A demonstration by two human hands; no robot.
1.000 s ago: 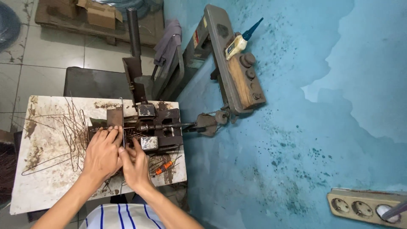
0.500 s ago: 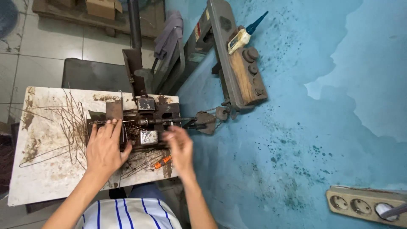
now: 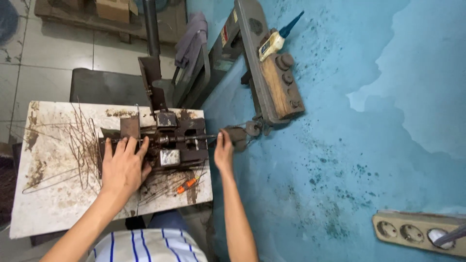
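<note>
A dark, rusty metal jig [image 3: 177, 140] with a horizontal rod through it is bolted on a worn white table [image 3: 48, 208]. My left hand [image 3: 124, 167] lies flat on the jig's left part, fingers spread and pointing away from me, with thin wires under it. My right hand [image 3: 224, 153] is stretched past the table's right edge. Its fingers curl on the dark metal handle [image 3: 238, 136] at the rod's right end. An orange-handled screwdriver [image 3: 187, 184] lies on the table in front of the jig, between my hands.
Several bent thin wires [image 3: 82, 145] are scattered on the table's left half. To the right is a blue stained wall, with a wooden block carrying knobs [image 3: 281, 87], a glue bottle [image 3: 274, 41] and a socket strip [image 3: 417, 230]. A grey cloth [image 3: 191, 39] hangs on the frame behind.
My right hand has left the front of the jig and moved right, out to the handle at the rod's end. My left hand has stayed on the jig.
</note>
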